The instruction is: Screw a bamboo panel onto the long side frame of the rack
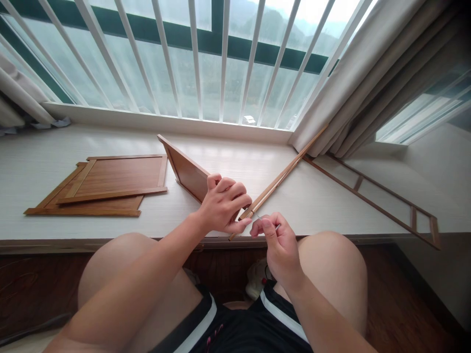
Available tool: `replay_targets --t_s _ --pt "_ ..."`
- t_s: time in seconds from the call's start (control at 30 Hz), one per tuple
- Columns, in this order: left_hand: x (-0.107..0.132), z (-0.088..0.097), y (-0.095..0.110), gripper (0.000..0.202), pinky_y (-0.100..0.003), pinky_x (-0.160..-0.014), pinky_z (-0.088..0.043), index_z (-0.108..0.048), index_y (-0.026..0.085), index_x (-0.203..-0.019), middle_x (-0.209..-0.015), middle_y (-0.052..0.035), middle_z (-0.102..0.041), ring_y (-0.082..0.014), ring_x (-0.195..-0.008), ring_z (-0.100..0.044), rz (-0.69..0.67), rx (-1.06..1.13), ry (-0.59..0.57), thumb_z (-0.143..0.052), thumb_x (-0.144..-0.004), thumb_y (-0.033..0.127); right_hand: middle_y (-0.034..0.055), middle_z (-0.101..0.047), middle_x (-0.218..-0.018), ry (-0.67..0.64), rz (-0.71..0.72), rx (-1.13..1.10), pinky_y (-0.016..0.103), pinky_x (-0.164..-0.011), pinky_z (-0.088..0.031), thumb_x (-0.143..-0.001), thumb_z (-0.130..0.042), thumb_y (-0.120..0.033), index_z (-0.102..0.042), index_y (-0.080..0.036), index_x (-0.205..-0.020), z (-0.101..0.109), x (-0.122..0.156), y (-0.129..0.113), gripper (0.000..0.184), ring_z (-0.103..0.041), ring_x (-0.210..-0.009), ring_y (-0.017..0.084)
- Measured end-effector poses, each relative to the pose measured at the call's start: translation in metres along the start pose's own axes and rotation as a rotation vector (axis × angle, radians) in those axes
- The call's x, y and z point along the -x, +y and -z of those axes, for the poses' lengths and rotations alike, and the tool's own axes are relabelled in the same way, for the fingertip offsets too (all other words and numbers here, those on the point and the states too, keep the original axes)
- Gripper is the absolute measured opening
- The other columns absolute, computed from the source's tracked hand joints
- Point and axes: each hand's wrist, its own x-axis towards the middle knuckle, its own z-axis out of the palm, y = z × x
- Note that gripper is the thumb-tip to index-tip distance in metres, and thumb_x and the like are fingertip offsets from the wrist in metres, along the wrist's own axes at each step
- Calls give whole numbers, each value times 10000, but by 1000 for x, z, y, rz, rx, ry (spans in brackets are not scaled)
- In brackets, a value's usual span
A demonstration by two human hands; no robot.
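A brown wooden panel [187,171] stands tilted on edge on the white ledge. My left hand [224,203] is closed around its near end, where it meets a long, narrow wooden frame [283,176] seen nearly edge-on. The fingers hide most of that joint. Close to the same corner, my right hand [277,240] pinches a thin grey metal rod [277,227] between thumb and fingers. Its tip points at the near end of the frame; I cannot tell whether it touches.
Two framed wooden panels [121,176] lie overlapping on the ledge [206,147] at left. A ladder-like wooden frame [358,184] lies at right, beside the beige curtain [349,83]. White window bars [195,63] rise behind. My knees [331,260] are at the front edge.
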Motion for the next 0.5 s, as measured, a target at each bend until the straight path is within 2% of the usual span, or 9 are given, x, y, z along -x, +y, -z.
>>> replay_targets --t_s 0.17,0.27,0.37,0.5 --pt "6 -11 0 384 -508 -925 -204 -623 237 -866 -893 -60 -612 -257 -932 -449 30 -35 108 -450 -838 578 23 -587 -816 -114 287 476 298 -716 -413 -1000 -449 -267 -474 -210 -831 17 -12 -11 181 -525 -737 149" --pt "6 -11 -2 397 -502 -924 -212 -626 234 -866 -892 -57 -613 -252 -916 -458 31 -12 89 -451 -841 589 35 -581 -841 -169 402 614 308 -717 -404 -990 -458 -231 -435 -216 -826 25 -19 -15 167 -506 -753 160" --pt "3 -5 -4 429 -486 -922 -234 -617 228 -865 -889 -55 -612 -241 -886 -473 25 32 6 -445 -847 620 32 -585 -844 -193 357 608 311 -727 -410 -991 -472 -258 -449 -216 -842 30 -21 -15 156 -519 -768 164" --pt "0 7 -4 512 -473 -946 -268 -619 225 -951 -913 -63 -627 -238 -900 -509 12 86 -75 -444 -844 694 10 -599 -797 -140 190 424 297 -728 -425 -988 -499 -319 -529 -210 -856 28 -16 -9 174 -552 -753 151"
